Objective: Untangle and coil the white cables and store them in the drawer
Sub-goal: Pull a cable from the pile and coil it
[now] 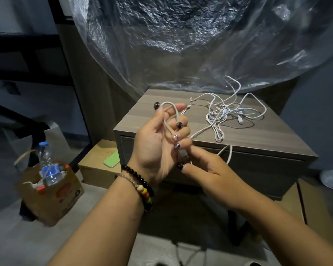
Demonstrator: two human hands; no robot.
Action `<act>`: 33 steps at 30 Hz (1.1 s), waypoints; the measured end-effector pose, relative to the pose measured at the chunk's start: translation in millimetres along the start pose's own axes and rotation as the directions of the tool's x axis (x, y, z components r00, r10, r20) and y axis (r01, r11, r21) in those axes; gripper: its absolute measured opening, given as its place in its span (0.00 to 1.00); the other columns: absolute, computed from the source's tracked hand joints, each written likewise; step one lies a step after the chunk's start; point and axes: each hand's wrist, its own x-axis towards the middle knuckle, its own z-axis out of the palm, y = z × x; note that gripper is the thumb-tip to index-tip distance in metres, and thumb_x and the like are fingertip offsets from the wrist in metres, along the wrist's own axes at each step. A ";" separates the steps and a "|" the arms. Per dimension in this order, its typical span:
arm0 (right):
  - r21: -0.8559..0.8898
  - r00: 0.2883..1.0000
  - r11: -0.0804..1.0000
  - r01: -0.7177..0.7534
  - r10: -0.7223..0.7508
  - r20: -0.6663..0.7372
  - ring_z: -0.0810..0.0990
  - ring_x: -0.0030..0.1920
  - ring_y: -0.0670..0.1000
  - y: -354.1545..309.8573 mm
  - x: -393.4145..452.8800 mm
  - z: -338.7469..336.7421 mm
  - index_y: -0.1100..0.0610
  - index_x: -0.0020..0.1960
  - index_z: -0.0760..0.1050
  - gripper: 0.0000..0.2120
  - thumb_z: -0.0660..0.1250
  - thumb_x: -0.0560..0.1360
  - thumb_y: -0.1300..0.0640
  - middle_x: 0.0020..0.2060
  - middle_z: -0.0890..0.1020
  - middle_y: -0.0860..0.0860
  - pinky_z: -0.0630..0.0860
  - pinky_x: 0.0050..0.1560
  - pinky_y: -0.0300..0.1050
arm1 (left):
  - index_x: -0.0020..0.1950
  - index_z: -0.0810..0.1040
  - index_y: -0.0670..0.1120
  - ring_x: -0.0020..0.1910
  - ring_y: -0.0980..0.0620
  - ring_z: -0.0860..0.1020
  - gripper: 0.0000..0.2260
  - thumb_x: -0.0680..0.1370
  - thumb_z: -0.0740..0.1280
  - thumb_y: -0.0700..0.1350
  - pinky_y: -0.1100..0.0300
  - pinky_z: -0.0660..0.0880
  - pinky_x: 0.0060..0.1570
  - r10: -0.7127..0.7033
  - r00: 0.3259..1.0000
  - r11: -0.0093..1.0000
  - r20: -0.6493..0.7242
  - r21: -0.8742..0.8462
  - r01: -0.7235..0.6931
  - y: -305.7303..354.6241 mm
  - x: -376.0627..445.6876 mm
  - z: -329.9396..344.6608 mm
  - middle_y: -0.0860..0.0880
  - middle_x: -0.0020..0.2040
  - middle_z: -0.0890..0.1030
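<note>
Left hand (158,143) curls around a looped white cable (173,120); right hand (206,169) pinches its end just below. Tangled cables (231,114) lie beyond both.

left grip (161,135) curled, right grip (202,166) pinching

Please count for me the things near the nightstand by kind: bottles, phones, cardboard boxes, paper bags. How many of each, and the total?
Bottles: 1, bottle, standing in the paper bag
Phones: 1, green phone, lying on the box
Cardboard boxes: 1, box
Paper bags: 1, bag
Total: 4
</note>
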 end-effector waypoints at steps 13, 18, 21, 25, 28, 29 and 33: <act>-0.184 0.994 0.978 -0.103 0.109 0.026 0.71 0.30 0.42 8.4 -23.7 -27.1 0.52 0.41 0.81 0.12 0.62 0.80 0.56 0.27 0.76 0.41 0.67 0.35 0.37 | 0.43 0.71 0.47 0.21 0.59 0.61 0.17 0.81 0.53 0.58 0.71 0.58 0.19 0.141 0.914 0.985 -0.381 -0.042 -0.170 15.4 8.6 -21.2 0.55 0.29 0.64; -0.274 0.995 0.958 -0.082 0.062 -0.078 0.76 0.33 0.39 9.7 -25.2 -45.5 0.50 0.41 0.83 0.07 0.68 0.76 0.55 0.34 0.83 0.47 0.72 0.37 0.38 | 0.44 0.71 0.47 0.26 0.61 0.70 0.15 0.80 0.55 0.57 0.72 0.64 0.21 0.037 0.938 0.975 -0.345 0.218 0.041 9.7 -1.1 -18.9 0.53 0.33 0.72; -0.279 0.989 0.958 -0.065 0.025 -0.143 0.80 0.36 0.39 11.7 -27.0 -49.8 0.52 0.41 0.85 0.04 0.71 0.73 0.58 0.34 0.84 0.44 0.75 0.40 0.34 | 0.44 0.72 0.45 0.42 0.51 0.84 0.15 0.81 0.55 0.54 0.62 0.81 0.37 -0.033 0.948 0.946 -0.317 0.295 0.131 -3.2 -6.7 -17.9 0.44 0.45 0.84; -0.346 0.989 0.938 0.015 -0.065 -0.133 0.81 0.40 0.39 14.9 -29.6 -46.1 0.53 0.44 0.85 0.04 0.71 0.73 0.55 0.36 0.83 0.39 0.75 0.44 0.33 | 0.42 0.69 0.45 0.56 0.42 0.81 0.15 0.80 0.54 0.54 0.49 0.78 0.52 -0.189 0.954 0.895 -0.233 0.358 0.265 -11.6 -11.3 -19.2 0.37 0.57 0.81; -0.422 0.982 0.904 0.072 -0.138 -0.129 0.80 0.39 0.40 15.1 -29.1 -43.5 0.50 0.46 0.85 0.11 0.67 0.72 0.47 0.34 0.79 0.37 0.76 0.41 0.41 | 0.44 0.68 0.44 0.53 0.40 0.82 0.14 0.80 0.54 0.54 0.49 0.81 0.45 -0.296 0.931 0.824 -0.215 0.435 0.362 -17.0 -13.9 -21.5 0.34 0.56 0.80; -0.449 0.977 0.888 0.097 -0.170 -0.125 0.79 0.37 0.42 15.3 -28.3 -42.6 0.50 0.46 0.84 0.12 0.66 0.72 0.45 0.34 0.79 0.37 0.76 0.39 0.45 | 0.44 0.68 0.44 0.49 0.40 0.83 0.14 0.80 0.55 0.54 0.50 0.82 0.41 -0.318 0.923 0.802 -0.216 0.458 0.384 -19.3 -15.2 -21.8 0.33 0.55 0.81; -0.510 0.947 0.839 0.191 -0.295 -0.130 0.80 0.36 0.46 16.3 -25.1 -40.1 0.50 0.44 0.83 0.11 0.65 0.73 0.47 0.35 0.81 0.44 0.76 0.36 0.51 | 0.47 0.68 0.43 0.33 0.46 0.82 0.14 0.80 0.55 0.53 0.58 0.80 0.30 -0.354 0.901 0.709 -0.250 0.556 0.433 -27.3 -18.9 -20.8 0.40 0.38 0.83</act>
